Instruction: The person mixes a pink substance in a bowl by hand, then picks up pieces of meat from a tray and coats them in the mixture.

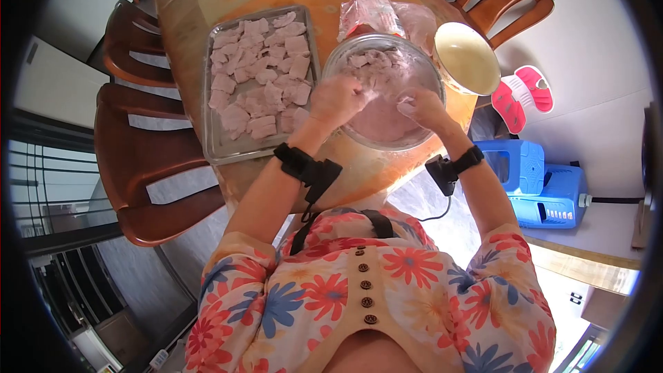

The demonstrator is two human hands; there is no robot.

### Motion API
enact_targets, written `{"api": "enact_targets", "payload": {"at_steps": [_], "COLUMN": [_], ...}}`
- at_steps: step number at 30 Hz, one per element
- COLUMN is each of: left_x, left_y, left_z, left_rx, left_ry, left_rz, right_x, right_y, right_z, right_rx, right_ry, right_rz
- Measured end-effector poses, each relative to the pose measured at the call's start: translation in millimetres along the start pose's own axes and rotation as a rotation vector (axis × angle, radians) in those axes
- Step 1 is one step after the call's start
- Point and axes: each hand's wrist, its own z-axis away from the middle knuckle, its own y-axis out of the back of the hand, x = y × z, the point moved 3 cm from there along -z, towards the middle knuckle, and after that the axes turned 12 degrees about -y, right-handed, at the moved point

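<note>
Curling inward, the fingers of the left hand (338, 100) close into a loose fist over the left side of a wide, clear-rimmed bowl (387, 146); the fingers of the right hand (423, 108) draw together in a narrow, pinch-like shape over its right side; whether either holds a piece cannot be told, as the fingers hide what may lie between them; the two hands are apart, knuckles up, seemingly so that both can work over the bowl and anything loose falls back into it.

Pale, ragged pieces (376, 61) are heaped at the far side of the bowl, with pinkish-white powder (380, 123) nearer the body, an arrangement that probably leaves powder within easy reach; just beside the bowl, on the left, a rectangular tray (229, 157) bears many flat, powder-dusted pieces (266, 77), spread mostly in one layer, perhaps to keep them from sticking; its near end shows bare metal.

Behind the bowl lie a printed plastic bag (369, 14) and a second, clearer bag (416, 22), likely kept close as supplies; a cream-coloured basin (466, 59) stands just right of the bowl; all rest on an orange-brown table (207, 0); black straps (298, 164) with small devices circle both wrists; farther out are brown wooden chairs (148, 159) on the left and blue plastic items (552, 197) on the right.
</note>
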Motion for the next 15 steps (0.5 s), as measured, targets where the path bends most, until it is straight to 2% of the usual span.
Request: {"api": "enact_targets", "payload": {"at_steps": [5, 7, 11, 13, 15], "left_x": [-36.9, -70.0, -123.2, -166.3, -193.5], "left_y": [62.8, 83.9, 121.3, 121.9, 123.7], "left_z": [9.8, 20.6, 44.5, 52.4, 58.9], "left_rx": [0.176, 0.284, 0.308, 0.300, 0.263], "left_ry": [0.196, 0.248, 0.332, 0.336, 0.348], "left_rz": [0.182, 0.202, 0.119, -0.004, 0.043], "right_x": [11.3, 9.7, -4.9, -9.1, -2.3], "right_y": [2.4, 2.4, 2.0, -5.0, -17.3], "right_z": [-7.3, -10.2, -9.8, -14.9, -23.7], "right_rx": [0.029, 0.082, 0.062, 0.044, 0.046], "right_ry": [-0.044, -0.008, -0.090, -0.008, -0.033], "right_rz": [-0.018, 0.036, -0.016, 0.048, 0.142]}}
